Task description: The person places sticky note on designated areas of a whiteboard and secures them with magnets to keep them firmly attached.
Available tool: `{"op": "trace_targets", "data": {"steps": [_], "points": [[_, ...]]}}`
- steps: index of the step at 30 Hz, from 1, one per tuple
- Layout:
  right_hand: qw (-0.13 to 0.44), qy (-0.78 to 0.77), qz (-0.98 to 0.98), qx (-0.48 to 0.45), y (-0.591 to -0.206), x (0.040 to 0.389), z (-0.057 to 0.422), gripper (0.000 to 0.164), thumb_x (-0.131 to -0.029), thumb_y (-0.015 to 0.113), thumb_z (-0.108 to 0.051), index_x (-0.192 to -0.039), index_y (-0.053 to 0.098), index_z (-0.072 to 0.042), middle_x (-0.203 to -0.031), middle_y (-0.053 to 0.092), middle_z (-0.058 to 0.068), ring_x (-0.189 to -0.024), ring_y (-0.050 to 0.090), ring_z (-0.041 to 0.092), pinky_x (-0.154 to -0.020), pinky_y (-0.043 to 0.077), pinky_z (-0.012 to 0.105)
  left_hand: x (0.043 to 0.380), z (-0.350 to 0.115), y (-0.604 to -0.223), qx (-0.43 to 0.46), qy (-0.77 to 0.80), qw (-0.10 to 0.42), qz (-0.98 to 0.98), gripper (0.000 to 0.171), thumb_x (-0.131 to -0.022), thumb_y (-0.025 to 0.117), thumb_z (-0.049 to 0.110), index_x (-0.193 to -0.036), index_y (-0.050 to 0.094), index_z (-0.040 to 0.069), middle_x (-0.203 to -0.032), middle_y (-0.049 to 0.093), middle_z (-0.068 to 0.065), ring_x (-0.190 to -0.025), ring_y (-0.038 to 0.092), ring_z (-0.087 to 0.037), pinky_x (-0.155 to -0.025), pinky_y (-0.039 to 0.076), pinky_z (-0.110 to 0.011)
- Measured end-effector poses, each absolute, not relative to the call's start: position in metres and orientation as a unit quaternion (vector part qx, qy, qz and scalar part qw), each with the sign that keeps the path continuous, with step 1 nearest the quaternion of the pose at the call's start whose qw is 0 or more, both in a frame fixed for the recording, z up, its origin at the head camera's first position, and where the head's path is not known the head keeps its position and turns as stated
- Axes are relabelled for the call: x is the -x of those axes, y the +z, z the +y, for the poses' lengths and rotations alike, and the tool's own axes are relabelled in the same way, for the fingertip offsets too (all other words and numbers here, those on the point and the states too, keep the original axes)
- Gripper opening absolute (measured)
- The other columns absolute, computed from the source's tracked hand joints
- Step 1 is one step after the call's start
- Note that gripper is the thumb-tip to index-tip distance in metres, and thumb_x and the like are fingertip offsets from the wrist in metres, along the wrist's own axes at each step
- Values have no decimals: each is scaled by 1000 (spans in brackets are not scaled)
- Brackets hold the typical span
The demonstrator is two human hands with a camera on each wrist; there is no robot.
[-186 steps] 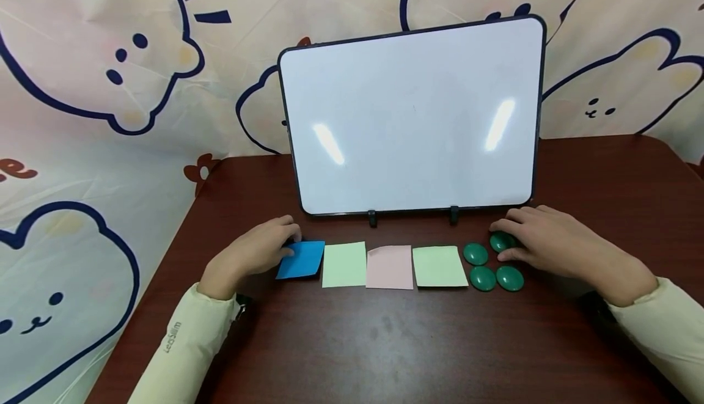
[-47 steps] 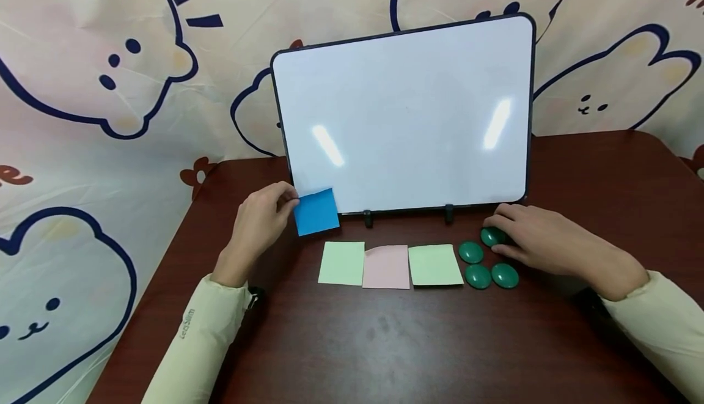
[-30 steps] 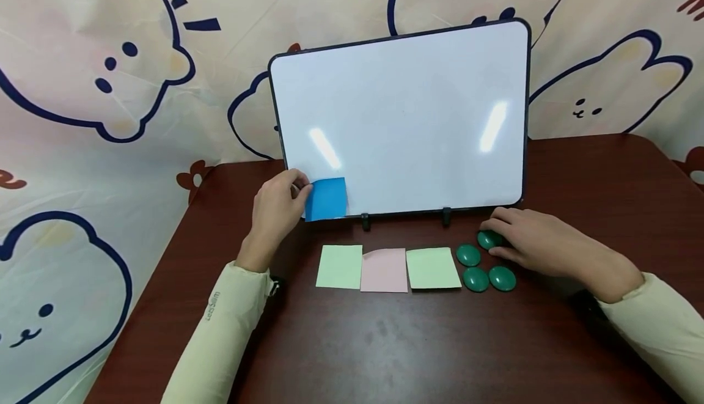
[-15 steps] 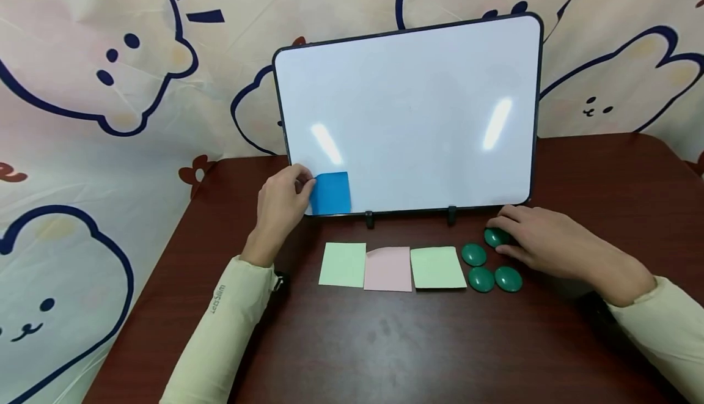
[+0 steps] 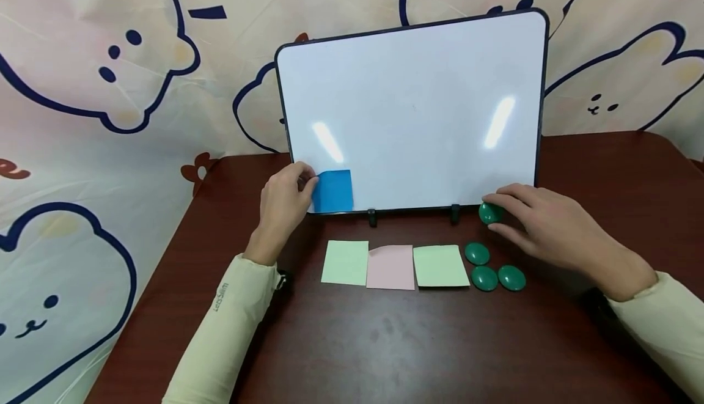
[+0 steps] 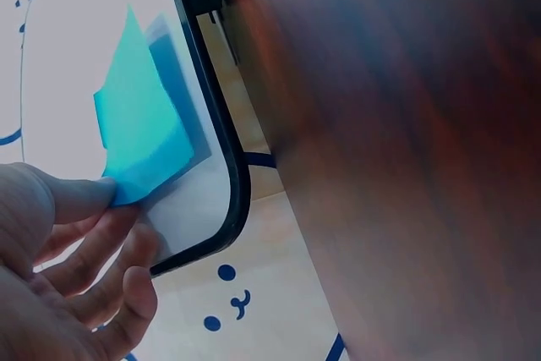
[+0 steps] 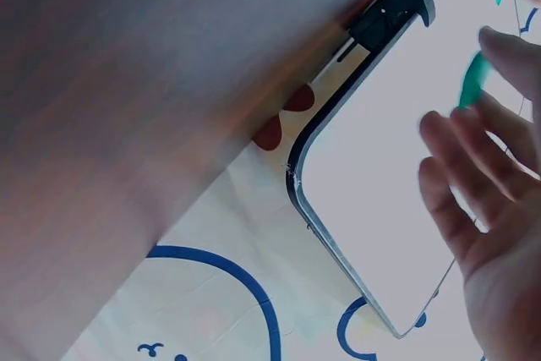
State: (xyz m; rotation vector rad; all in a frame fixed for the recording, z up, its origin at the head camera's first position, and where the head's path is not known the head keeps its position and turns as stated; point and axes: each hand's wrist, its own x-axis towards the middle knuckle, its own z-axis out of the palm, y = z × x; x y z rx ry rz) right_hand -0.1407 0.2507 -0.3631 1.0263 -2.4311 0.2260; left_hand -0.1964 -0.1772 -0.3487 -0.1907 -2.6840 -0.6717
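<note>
At the lower left corner of the framed whiteboard [image 5: 412, 110], my left hand [image 5: 283, 208] pinches a blue sticky note [image 5: 334, 191] by its left edge. In the left wrist view the note [image 6: 148, 124] stands over the white surface, casting a shadow on it, with thumb and fingers at one corner. My right hand [image 5: 555, 227] grips a round green magnet [image 5: 489, 213] between thumb and fingers, near the board's lower right edge. The right wrist view shows that magnet [image 7: 473, 80] edge-on between the fingertips.
On the dark wooden table [image 5: 385, 355] lie a green note [image 5: 344, 263], a pink note [image 5: 390, 268] and another green note [image 5: 441, 266] in a row. Right of them lie three green magnets [image 5: 484, 279]. Two black clips [image 5: 372, 217] stand at the board's bottom edge.
My left hand has carried the blue note from the table up to the board's lower left corner. Within the last half second, my right hand has lifted one green magnet off the table.
</note>
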Motion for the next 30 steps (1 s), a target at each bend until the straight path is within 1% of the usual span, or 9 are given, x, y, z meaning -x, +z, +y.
{"op": "trace_targets", "data": {"steps": [2, 3, 10, 18, 21, 22, 24, 25, 30], "points": [[262, 93, -882, -381, -362, 141, 248, 64, -101, 37, -62, -122, 67, -9, -108, 67, 7, -89, 67, 20, -71, 58, 41, 197, -177, -349, 69, -239, 184, -951, 18, -96, 66, 22, -107, 69, 7, -102, 71, -11, -84, 64, -26, -75, 58, -42], [267, 96, -879, -383, -361, 142, 247, 66, -101, 34, -62, -122, 67, -9, -108, 67, 6, -89, 67, 20, -71, 58, 40, 197, -177, -348, 69, -239, 185, -951, 18, -96, 66, 21, -107, 69, 7, -102, 71, -11, -84, 64, -25, -75, 58, -42], [260, 115, -885, -369, -361, 141, 246, 67, -100, 36, -65, -122, 68, -11, -110, 67, 4, -91, 66, 18, -73, 56, 39, 196, -176, -349, 77, -241, 192, -948, 14, -96, 67, 18, -105, 70, 7, -99, 71, -11, -82, 64, -25, -72, 56, -41], [240, 123, -895, -357, -363, 144, 249, 69, -98, 34, -68, -125, 67, -13, -112, 66, 3, -92, 65, 15, -72, 56, 37, 196, -175, -350, 85, -247, 197, -945, 13, -96, 67, 16, -104, 69, 6, -100, 71, -12, -84, 65, -26, -76, 57, -43], [231, 126, -897, -355, -362, 144, 250, 55, -94, 58, -58, -125, 67, -13, -113, 66, 3, -93, 65, 15, -74, 56, 37, 195, -176, -350, 86, -250, 199, -944, 13, -96, 66, 16, -103, 69, 5, -100, 71, -12, -84, 65, -26, -75, 57, -43], [229, 125, -897, -355, -362, 144, 251, 52, -91, 66, -52, -125, 66, -13, -113, 66, 3, -94, 65, 15, -74, 56, 37, 195, -176, -350, 87, -250, 199, -943, 13, -96, 66, 16, -103, 69, 5, -99, 71, -12, -84, 65, -26, -75, 57, -43], [225, 125, -898, -356, -362, 144, 251, 51, -83, 78, -39, -126, 66, -13, -114, 66, 3, -94, 65, 15, -74, 56, 37, 195, -176, -350, 87, -251, 200, -943, 14, -96, 66, 16, -104, 69, 5, -99, 71, -13, -84, 65, -26, -75, 57, -43], [224, 125, -898, -357, -362, 145, 251, 53, -79, 81, -33, -126, 66, -13, -114, 66, 3, -94, 65, 15, -74, 56, 37, 195, -176, -350, 86, -251, 200, -943, 14, -96, 66, 16, -104, 69, 5, -99, 71, -13, -84, 65, -26, -76, 58, -43], [220, 126, -897, -362, -361, 146, 250, 53, -79, 81, -32, -126, 66, -14, -114, 65, 2, -95, 64, 13, -75, 56, 35, 195, -176, -349, 81, -251, 197, -944, 15, -96, 66, 17, -105, 69, 5, -100, 71, -13, -83, 65, -27, -76, 57, -43]]}}
